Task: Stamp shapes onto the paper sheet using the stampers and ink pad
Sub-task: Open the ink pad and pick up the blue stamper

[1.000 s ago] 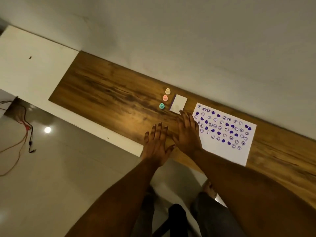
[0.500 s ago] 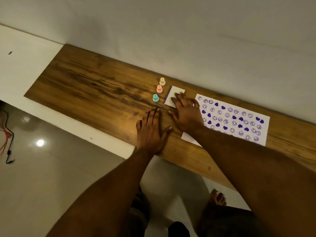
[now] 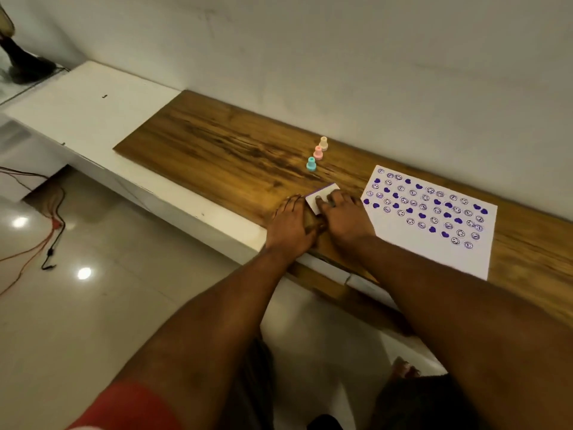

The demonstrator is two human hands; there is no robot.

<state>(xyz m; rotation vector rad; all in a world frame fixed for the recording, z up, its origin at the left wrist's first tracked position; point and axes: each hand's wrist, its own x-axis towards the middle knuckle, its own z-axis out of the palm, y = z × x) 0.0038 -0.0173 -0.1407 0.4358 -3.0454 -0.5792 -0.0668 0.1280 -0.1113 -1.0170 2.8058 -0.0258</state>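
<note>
Wood board (image 3: 217, 150): right hand (image 3: 344, 218) hides ink pad (image 3: 321, 198) near edge, grip unclear.

My left hand (image 3: 290, 223) lies flat on the wooden surface (image 3: 217, 156), its fingers just beside the ink pad (image 3: 322, 198). My right hand (image 3: 344, 218) rests fingertips on the pad's white lid. Beyond them, three stampers stand in a row: teal (image 3: 311, 164), pink (image 3: 318, 152) and cream (image 3: 323, 143). To the right lies the paper sheet (image 3: 434, 243), covered in purple hearts and smiley faces.
</note>
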